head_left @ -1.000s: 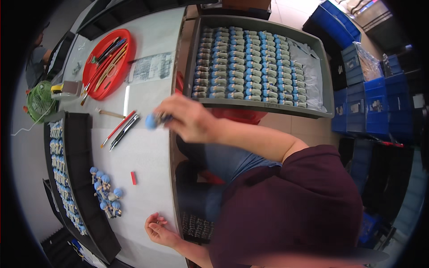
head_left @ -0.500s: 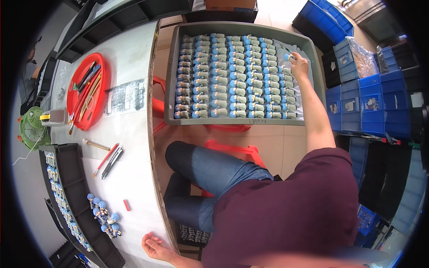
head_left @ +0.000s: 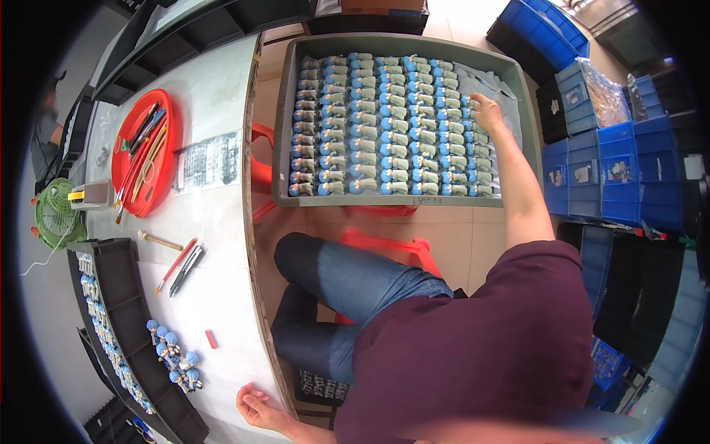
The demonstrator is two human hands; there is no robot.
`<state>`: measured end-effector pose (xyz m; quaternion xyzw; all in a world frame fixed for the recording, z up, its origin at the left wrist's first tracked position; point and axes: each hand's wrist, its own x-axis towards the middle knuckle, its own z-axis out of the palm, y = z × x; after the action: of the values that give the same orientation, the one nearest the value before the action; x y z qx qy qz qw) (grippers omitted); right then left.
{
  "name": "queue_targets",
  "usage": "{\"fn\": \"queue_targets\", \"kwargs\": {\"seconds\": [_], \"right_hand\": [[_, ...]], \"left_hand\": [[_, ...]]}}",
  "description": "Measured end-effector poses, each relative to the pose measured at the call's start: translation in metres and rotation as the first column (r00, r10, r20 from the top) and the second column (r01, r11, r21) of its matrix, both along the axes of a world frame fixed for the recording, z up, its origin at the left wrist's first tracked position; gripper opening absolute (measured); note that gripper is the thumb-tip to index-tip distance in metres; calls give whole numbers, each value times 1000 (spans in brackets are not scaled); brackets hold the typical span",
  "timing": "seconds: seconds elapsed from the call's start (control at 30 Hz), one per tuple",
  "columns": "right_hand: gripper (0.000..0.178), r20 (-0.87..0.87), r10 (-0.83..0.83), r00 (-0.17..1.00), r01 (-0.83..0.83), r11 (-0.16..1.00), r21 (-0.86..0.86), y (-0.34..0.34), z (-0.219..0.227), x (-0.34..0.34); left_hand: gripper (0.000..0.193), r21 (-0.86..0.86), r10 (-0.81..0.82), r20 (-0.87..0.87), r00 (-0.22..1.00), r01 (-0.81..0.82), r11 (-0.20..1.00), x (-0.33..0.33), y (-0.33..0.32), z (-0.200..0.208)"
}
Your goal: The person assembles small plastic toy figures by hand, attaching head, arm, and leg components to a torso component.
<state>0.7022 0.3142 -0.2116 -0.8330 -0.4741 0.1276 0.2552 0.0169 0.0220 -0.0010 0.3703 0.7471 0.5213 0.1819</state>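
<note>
A large grey-green tray (head_left: 403, 200) holds several columns of small blue-headed figurines (head_left: 362, 126) lying on their sides. My right hand (head_left: 486, 111) reaches into it at the top of the short rightmost column. The fingers of that hand are closed on a figurine (head_left: 466, 102), whose body they mostly cover. On the white table (head_left: 214, 274), my left hand (head_left: 255, 405) rests near the edge, palm up and loosely curled, with nothing in it. Left of it stands a cluster of blue-headed figurines (head_left: 171, 348), with a small red block (head_left: 211, 339) close by.
A red oval tray (head_left: 168, 159) holds brushes and pens. More tools, including a red brush (head_left: 176, 266), lie on the table. A black divided bin (head_left: 122, 296) borders its left side, near a green fan (head_left: 52, 211). Blue crates (head_left: 621, 174) are stacked at the right.
My right hand has moved a little left and down with the figurine, from the bare liner to the top of the rightmost column. My left hand stays put.
</note>
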Motion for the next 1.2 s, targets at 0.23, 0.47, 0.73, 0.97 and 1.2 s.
{"fn": "queue_targets", "kwargs": {"seconds": [0.23, 0.47, 0.73, 0.97, 1.2], "right_hand": [[46, 249, -139, 958, 95, 979, 178, -20, -4, 4], [41, 286, -310, 907, 269, 947, 176, -54, -3, 28], [34, 122, -77, 990, 9, 878, 478, -23, 32, -41], [29, -297, 690, 660, -371, 643, 670, -24, 132, -273], [22, -293, 936, -195, -583, 129, 802, -117, 216, -506]], "left_hand": [[19, 6, 10, -11, 1000, -10, 1000, 5, 0, -2], [18, 41, -13, 33, 999, 11, 999, 9, 4, -3], [11, 22, 54, 202, 978, -59, 998, -3, -1, 0], [13, -67, 38, 206, 978, -25, 997, 5, 18, 12], [11, 63, 87, -487, 869, -64, 996, -43, 25, 63]]}}
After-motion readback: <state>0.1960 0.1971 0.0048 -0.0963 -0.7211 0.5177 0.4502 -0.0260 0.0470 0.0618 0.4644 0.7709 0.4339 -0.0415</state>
